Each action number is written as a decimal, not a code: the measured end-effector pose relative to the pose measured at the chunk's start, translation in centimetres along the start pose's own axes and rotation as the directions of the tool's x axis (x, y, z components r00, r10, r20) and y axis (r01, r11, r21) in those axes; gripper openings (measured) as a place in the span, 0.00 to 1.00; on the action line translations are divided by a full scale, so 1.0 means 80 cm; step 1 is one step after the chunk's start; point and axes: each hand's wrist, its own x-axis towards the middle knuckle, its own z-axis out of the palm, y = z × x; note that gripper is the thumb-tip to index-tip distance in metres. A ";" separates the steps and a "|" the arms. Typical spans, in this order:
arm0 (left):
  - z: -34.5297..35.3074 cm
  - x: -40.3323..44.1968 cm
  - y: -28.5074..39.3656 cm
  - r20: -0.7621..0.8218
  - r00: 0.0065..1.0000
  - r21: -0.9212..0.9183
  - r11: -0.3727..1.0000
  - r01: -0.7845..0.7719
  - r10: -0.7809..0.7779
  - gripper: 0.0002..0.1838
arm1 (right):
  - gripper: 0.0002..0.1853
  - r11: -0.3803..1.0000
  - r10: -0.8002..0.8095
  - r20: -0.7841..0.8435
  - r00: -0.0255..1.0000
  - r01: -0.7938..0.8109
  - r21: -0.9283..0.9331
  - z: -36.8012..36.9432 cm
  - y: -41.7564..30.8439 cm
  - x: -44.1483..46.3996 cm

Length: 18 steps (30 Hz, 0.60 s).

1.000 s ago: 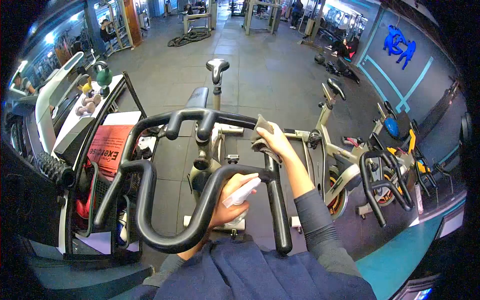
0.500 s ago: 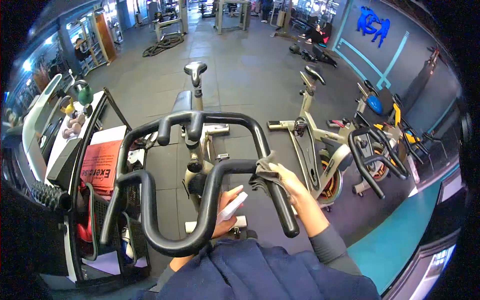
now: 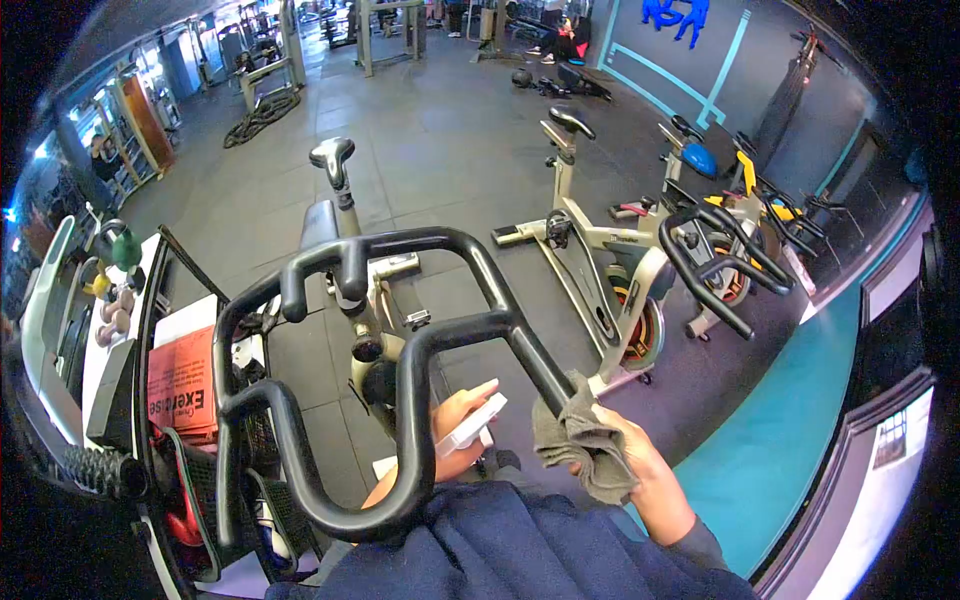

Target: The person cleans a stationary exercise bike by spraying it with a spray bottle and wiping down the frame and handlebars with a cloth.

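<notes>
Black handlebars (image 3: 412, 360) of an exercise bike spread out in front of me. My right hand (image 3: 645, 465) grips a crumpled grey cloth (image 3: 583, 438), wrapped around the end of the right-hand bar, whose tip is covered. Lower down, behind the inner curve of the bars, my left hand (image 3: 455, 412) is closed on a white plastic object (image 3: 474, 424). Its exact kind is unclear, and the bar partly hides that hand and wrist. The bike's saddle (image 3: 332, 155) rises beyond the bars.
More exercise bikes (image 3: 620, 290) stand to the right. At left, a rack holds dumbbells (image 3: 115, 318), a kettlebell (image 3: 122, 247), a red exercise sign (image 3: 183, 380) and black baskets (image 3: 205, 500). A coiled rope (image 3: 262, 118) lies on the floor farther back. People are in the background.
My right hand and the cloth have slid down the right bar to its end, toward me. My left hand still holds the white object. The view has shifted toward the right.
</notes>
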 end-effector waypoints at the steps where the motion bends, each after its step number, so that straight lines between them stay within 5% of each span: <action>1: -0.002 0.001 0.000 -0.005 0.999 0.000 0.999 -0.042 0.042 0.36 | 0.22 1.000 -0.003 -0.005 1.000 0.003 0.005 0.001 0.001 0.001; 3: -0.006 0.002 -0.006 0.012 0.998 -0.001 0.998 -0.069 0.069 0.36 | 0.21 0.998 -0.029 -0.009 1.000 0.028 -0.061 0.004 -0.002 0.004; 4: -0.006 0.002 -0.007 0.019 0.995 0.001 0.996 -0.094 0.094 0.37 | 0.22 0.995 -0.022 -0.150 0.988 0.008 -0.096 0.019 -0.006 0.005; 8: -0.006 -0.002 -0.010 0.000 0.993 0.053 0.991 -0.120 0.120 0.38 | 0.19 0.999 0.035 -0.039 0.999 -0.035 0.012 0.017 -0.012 0.044; 11: 0.001 -0.010 -0.011 -0.010 0.999 0.097 0.995 0.037 -0.037 0.38 | 0.21 0.996 0.021 -0.042 0.999 -0.017 0.086 0.032 -0.016 0.079; 14: -0.003 -0.010 0.004 0.016 0.997 0.101 0.992 0.076 -0.078 0.38 | 0.21 0.967 0.149 0.257 0.955 -0.195 0.163 0.003 -0.016 0.155; 18: 0.011 -0.015 0.018 -0.064 0.982 -0.007 0.984 0.179 -0.179 0.38 | 0.20 0.936 0.002 0.368 0.930 -0.132 0.326 0.002 -0.002 0.192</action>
